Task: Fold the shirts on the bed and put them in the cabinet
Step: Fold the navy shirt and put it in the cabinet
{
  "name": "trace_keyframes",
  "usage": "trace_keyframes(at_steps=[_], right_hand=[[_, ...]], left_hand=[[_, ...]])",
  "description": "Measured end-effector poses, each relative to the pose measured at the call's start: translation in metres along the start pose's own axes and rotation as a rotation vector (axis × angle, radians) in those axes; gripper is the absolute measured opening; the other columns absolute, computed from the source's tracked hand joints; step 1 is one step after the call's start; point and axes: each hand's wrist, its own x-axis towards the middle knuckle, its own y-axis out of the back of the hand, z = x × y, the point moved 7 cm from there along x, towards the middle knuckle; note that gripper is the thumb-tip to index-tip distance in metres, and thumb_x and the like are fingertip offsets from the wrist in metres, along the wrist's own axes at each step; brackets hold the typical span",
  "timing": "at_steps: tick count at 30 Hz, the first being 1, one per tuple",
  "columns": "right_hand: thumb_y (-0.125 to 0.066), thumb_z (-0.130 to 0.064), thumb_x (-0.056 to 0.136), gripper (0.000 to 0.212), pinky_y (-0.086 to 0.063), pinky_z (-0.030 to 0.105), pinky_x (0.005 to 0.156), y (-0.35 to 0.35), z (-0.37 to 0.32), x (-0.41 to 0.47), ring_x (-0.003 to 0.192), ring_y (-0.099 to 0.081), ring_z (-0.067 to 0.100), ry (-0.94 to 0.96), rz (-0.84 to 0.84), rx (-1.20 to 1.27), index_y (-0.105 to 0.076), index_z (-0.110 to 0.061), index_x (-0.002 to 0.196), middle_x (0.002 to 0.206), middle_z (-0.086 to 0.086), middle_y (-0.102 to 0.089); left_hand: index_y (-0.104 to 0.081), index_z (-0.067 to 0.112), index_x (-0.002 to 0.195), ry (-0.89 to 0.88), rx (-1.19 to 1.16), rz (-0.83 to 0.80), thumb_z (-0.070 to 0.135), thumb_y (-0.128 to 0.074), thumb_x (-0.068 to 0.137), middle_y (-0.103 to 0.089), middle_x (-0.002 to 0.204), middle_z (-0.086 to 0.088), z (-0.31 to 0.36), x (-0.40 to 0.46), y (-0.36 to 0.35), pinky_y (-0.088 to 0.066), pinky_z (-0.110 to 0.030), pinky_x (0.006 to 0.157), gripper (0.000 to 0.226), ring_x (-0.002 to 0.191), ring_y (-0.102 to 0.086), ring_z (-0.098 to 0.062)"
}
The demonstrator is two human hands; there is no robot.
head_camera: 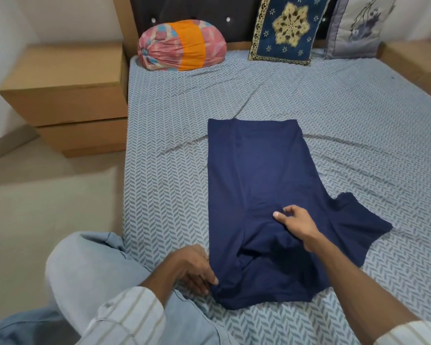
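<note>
A navy blue shirt (259, 175) lies lengthwise on the bed (164, 125), its left side folded in and its right sleeve spread out to the right. My left hand (194, 267) pinches the shirt's near left edge. My right hand (295, 224) rests on the middle of the shirt near the collar end, fingers curled and pinching a fold of the cloth. No cabinet is in view.
A pink and orange bolster (182, 46), a blue patterned cushion (286, 28) and a grey pillow (358, 23) stand at the headboard. Wooden bedside units flank the bed, one at left (67, 95) and one at right (418, 66). My knee (90, 265) is at the bed's near edge.
</note>
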Motion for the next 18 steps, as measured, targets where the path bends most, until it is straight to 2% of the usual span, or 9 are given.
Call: trace_keyframes(at_steps=[3,7,9,11,12,15,18], right_hand=[[-0.08,-0.039,0.082,0.025,-0.051,0.034,0.084,0.01,-0.007,0.005,0.09,-0.065,0.017,-0.014,0.066,0.087,-0.066,-0.021,0.092,0.094,-0.003,-0.07],[-0.079,-0.04,0.083,0.027,-0.044,0.026,0.064,0.012,-0.007,0.004,0.081,-0.065,0.017,0.031,0.052,-0.043,-0.064,-0.022,0.096,0.074,-0.002,-0.067],[-0.079,-0.044,0.082,0.035,-0.043,0.025,0.062,0.014,-0.006,-0.002,0.081,-0.064,0.013,0.033,0.041,-0.036,-0.063,-0.021,0.103,0.079,0.0,-0.068],[-0.081,-0.048,0.078,0.046,-0.045,0.026,0.058,0.014,-0.003,-0.013,0.079,-0.063,0.013,0.004,-0.051,-0.02,-0.057,-0.027,0.112,0.094,0.0,-0.066],[-0.084,-0.042,0.077,0.053,-0.047,0.028,0.056,0.011,-0.001,-0.018,0.081,-0.063,0.014,-0.011,-0.134,-0.006,-0.052,-0.031,0.118,0.101,-0.001,-0.062],[-0.083,-0.006,0.078,0.078,-0.057,0.033,0.059,0.004,0.008,-0.026,0.09,-0.066,0.02,-0.038,-0.366,0.116,-0.04,-0.033,0.137,0.113,0.004,-0.055],[-0.074,0.01,0.081,0.083,-0.056,0.027,0.054,0.015,0.003,-0.016,0.082,-0.062,0.018,-0.07,-0.324,0.251,-0.036,-0.025,0.146,0.104,0.007,-0.052]], left_hand=[[-0.066,-0.004,0.093,-0.002,0.017,0.003,0.001,-0.081,0.077,-0.072,0.07,-0.018,-0.003,0.003,0.0,-0.061,-0.035,0.058,0.022,0.06,-0.072,-0.026],[-0.063,0.001,0.077,-0.007,0.017,0.022,0.005,-0.084,0.076,-0.073,0.072,-0.02,-0.002,0.005,0.0,-0.06,-0.035,0.059,0.022,0.063,-0.072,-0.027],[-0.066,0.0,0.076,-0.012,0.038,0.039,0.013,-0.085,0.078,-0.074,0.075,-0.02,0.0,0.005,-0.001,-0.06,-0.034,0.06,0.023,0.063,-0.072,-0.027],[-0.068,-0.002,0.078,-0.012,0.058,0.059,0.022,-0.084,0.081,-0.074,0.075,-0.02,0.001,0.006,-0.002,-0.061,-0.034,0.061,0.028,0.064,-0.072,-0.026],[-0.068,-0.002,0.078,-0.008,0.06,0.065,0.024,-0.083,0.081,-0.074,0.074,-0.019,0.001,0.006,-0.002,-0.062,-0.034,0.063,0.03,0.064,-0.072,-0.027],[-0.065,0.0,0.072,0.009,0.088,0.058,0.019,-0.083,0.082,-0.073,0.069,-0.017,0.001,0.007,-0.005,-0.062,-0.034,0.061,0.028,0.061,-0.072,-0.025],[-0.065,-0.001,0.075,0.01,0.118,0.07,0.014,-0.084,0.08,-0.074,0.074,-0.02,0.002,0.007,-0.003,-0.062,-0.034,0.062,0.024,0.064,-0.074,-0.026]])
